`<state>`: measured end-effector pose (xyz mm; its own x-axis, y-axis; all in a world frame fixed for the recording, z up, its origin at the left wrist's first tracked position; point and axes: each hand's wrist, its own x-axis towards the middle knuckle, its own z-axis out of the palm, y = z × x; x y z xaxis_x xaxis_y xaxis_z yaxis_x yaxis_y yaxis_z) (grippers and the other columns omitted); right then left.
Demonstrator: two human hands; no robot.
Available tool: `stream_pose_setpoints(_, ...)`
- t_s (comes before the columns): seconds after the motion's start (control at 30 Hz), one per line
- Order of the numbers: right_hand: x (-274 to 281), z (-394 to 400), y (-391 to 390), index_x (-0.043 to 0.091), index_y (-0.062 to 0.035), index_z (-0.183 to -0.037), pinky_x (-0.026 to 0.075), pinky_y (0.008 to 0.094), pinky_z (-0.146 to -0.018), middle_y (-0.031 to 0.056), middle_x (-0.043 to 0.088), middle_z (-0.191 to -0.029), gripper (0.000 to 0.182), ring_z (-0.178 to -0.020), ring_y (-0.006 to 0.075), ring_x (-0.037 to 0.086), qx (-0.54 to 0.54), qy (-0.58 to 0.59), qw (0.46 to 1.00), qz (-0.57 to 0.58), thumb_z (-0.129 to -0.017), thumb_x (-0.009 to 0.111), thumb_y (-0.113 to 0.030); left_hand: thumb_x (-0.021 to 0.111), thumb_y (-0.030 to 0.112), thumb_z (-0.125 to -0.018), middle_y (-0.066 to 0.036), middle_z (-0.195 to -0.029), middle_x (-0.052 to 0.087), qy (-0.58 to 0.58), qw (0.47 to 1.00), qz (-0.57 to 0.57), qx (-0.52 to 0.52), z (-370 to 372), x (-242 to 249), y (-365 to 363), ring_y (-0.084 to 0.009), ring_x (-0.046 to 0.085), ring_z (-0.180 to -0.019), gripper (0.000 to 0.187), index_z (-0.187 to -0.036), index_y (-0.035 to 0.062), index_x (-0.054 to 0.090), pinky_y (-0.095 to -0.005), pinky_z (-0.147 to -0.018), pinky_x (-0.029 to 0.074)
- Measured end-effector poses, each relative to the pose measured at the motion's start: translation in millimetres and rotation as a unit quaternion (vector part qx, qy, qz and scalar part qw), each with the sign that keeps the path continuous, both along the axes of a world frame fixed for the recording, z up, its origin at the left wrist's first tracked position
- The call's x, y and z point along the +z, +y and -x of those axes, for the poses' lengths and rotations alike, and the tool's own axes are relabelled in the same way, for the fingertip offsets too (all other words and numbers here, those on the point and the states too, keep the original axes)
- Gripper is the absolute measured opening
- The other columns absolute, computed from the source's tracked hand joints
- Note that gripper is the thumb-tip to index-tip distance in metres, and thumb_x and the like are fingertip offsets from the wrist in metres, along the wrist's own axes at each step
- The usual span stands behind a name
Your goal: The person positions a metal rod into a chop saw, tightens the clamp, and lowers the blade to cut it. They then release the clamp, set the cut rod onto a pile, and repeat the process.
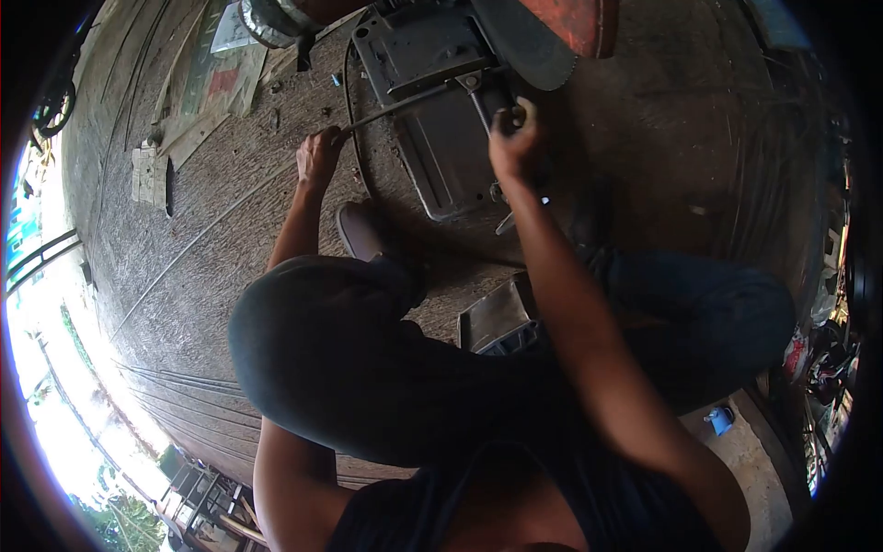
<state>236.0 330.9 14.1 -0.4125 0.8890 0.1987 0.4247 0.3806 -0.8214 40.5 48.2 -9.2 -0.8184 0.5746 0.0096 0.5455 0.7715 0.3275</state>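
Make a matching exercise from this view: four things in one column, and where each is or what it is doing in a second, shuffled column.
Things:
1. left hand
2. right hand
3. shoe
4. blue cup

Places or states:
A. on the floor at lower right
B. grips the end of a long thin metal rod
C. planted on the floor beside the grey metal plate
D. closed on a part at the top of the grey metal plate

Pairs: 1-B, 2-D, 3-C, 4-A

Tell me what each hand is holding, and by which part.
The left hand grips a thin metal rod at its near end. The right hand closes on a dark part atop the grey metal housing; which part cannot be told.
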Motion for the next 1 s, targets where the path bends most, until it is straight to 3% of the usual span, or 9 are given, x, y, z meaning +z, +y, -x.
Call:
stream_pose_setpoints(0.13,-41,-15,63,0.068,-0.0036,-0.098,0.053,0.0366,-0.074,0.0146,0.071,-0.086,0.018,-0.082,0.0258,0.069,-0.029,0.004,0.997,0.065,-0.082,0.066,-0.011,0.071,0.035,-0.084,-0.011,-0.098,0.07,-0.007,1.0,0.019,0.017,0,9,2,-0.0353,0.066,-0.09,0.031,-0.104,0.0112,0.069,-0.0432,-0.076,0.053)
stream_pose_setpoints(0.2,-42,-14,80,0.069,-0.0032,-0.1,0.053,0.0368,-0.076,0.017,0.071,-0.09,0.018,-0.083,0.0303,0.069,-0.004,-0.012,0.996,0.087,-0.085,0.063,-0.012,0.071,0.033,-0.085,-0.012,-0.1,0.07,-0.016,1.0,-0.004,-0.021,9,6,-5,-0.0352,0.066,-0.091,0.031,-0.104,0.01,0.068,-0.0426,-0.077,0.053)
stream_pose_setpoints(0.3,8,-12,86,0.067,-0.0007,-0.11,0.052,0.0414,-0.083,0.0214,0.068,-0.094,0.028,-0.092,0.0396,0.064,0.132,-0.144,0.979,-0.05,-0.089,0.06,-0.017,0.071,0.031,-0.085,-0.013,-0.103,0.069,-0.023,0.996,-0.041,-0.072,18,7,-16,-0.035,0.066,-0.093,0.031,-0.105,0.0081,0.067,-0.0416,-0.079,0.052)
stream_pose_setpoints(0.4,2,-6,101,0.066,0.0004,-0.112,0.051,0.0418,-0.088,0.0218,0.066,-0.102,0.029,-0.099,0.0378,0.062,0.239,-0.1,0.949,-0.178,-0.089,0.06,-0.016,0.071,0.03,-0.085,-0.015,-0.108,0.066,-0.02,0.995,-0.025,-0.092,22,13,-41,-0.0349,0.064,-0.097,0.032,-0.106,0.0059,0.067,-0.0404,-0.081,0.052)
stream_pose_setpoints(0.5,-11,-3,113,0.065,0.0018,-0.112,0.049,0.0409,-0.091,0.0217,0.065,-0.106,0.029,-0.104,0.0369,0.06,0.255,-0.125,0.943,-0.172,-0.089,0.059,-0.015,0.066,0.025,-0.088,-0.015,-0.101,0.067,-0.02,0.994,0.007,-0.105,26,7,-63,-0.0359,0.065,-0.092,0.023,-0.102,0.0076,0.067,-0.0421,-0.077,0.052)
stream_pose_setpoints(0.73,-22,-6,137,0.066,-0.0024,-0.112,0.051,0.0434,-0.087,0.0204,0.066,-0.105,0.03,-0.098,0.0372,0.063,0.226,-0.133,0.959,-0.105,-0.087,0.062,-0.018,0.056,0.016,-0.088,-0.017,-0.086,0.066,-0.028,0.991,0.079,-0.103,26,12,-44,-0.038,0.065,-0.082,0.014,-0.096,0.0119,0.067,-0.0464,-0.068,0.05)
stream_pose_setpoints(0.8,-29,0,153,0.067,-0.005,-0.111,0.052,0.0448,-0.083,0.0191,0.066,-0.103,0.029,-0.094,0.0375,0.064,0.167,-0.121,0.961,-0.183,-0.085,0.063,-0.019,0.057,0.015,-0.087,-0.017,-0.087,0.067,-0.027,0.993,0.066,-0.095,20,17,-18,-0.038,0.065,-0.084,0.014,-0.096,0.0122,0.067,-0.0472,-0.07,0.051)
stream_pose_setpoints(0.93,2,7,161,0.062,-0.0082,-0.114,0.051,0.0471,-0.082,0.0151,0.063,-0.103,0.034,-0.097,0.0342,0.062,0.001,-0.083,0.954,-0.287,-0.081,0.063,-0.014,0.071,0.02,-0.082,-0.02,-0.109,0.066,-0.048,0.984,-0.072,-0.155,11,36,50,-0.0366,0.064,-0.1,0.048,-0.127,0.0079,0.058,-0.0431,-0.081,0.053)
stream_pose_setpoints(1.0,11,3,163,0.059,-0.0092,-0.117,0.05,0.0477,-0.082,0.0137,0.062,-0.105,0.038,-0.101,0.0327,0.061,-0.014,-0.124,0.955,-0.27,-0.079,0.063,-0.012,0.074,0.023,-0.081,-0.02,-0.118,0.063,-0.01,0.983,-0.079,-0.168,19,39,53,-0.0356,0.062,-0.107,0.057,-0.132,0.0073,0.054,-0.0419,-0.087,0.052)
